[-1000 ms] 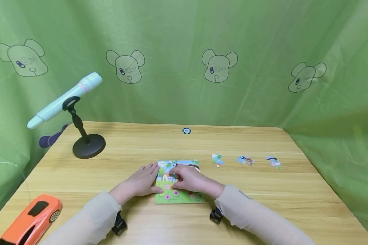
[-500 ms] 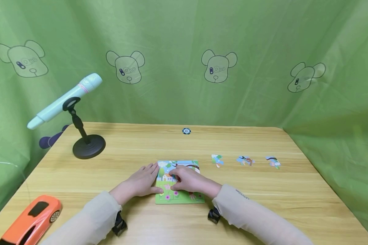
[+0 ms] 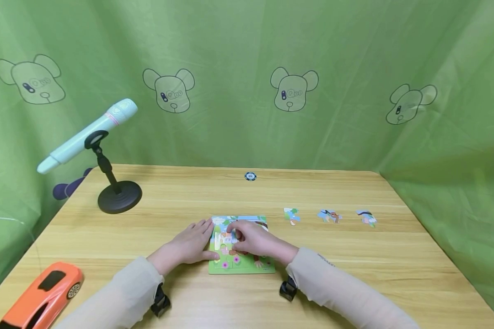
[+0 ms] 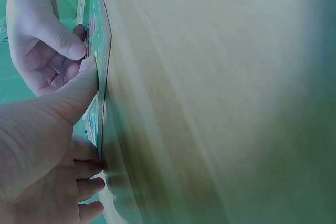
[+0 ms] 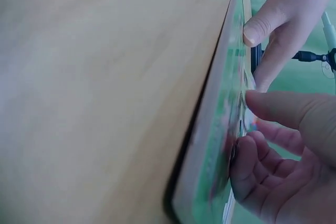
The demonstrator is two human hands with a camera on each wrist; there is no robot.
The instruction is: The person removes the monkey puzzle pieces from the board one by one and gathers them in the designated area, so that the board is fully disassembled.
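A jigsaw puzzle board [image 3: 251, 269] with a colourful garden picture lies flat near the middle of the table. My left hand [image 3: 191, 242] rests along its left edge, fingers stretched out, the thumb pressing on the board's lower left. Over the middle of the board, my right hand [image 3: 255, 237] pinches a puzzle piece with a house on it [image 3: 223, 238], which is tilted and catches the light. In the right wrist view, the thumb and forefinger of the right hand [image 5: 294, 150] meet at that piece; the other fingers are curled against the board.
Three loose puzzle pieces lie in a row right of the board: one [image 3: 292, 215], another [image 3: 330, 215] and a third [image 3: 367, 218]. A poker chip [image 3: 250, 176] is at the back. A microphone [image 3: 88, 135] on a black stand [image 3: 120, 196] and an orange toy car [image 3: 41, 297] stand left.
The house piece has tipped up from the board under my right fingers and now shines white. The left hand has stayed in place.
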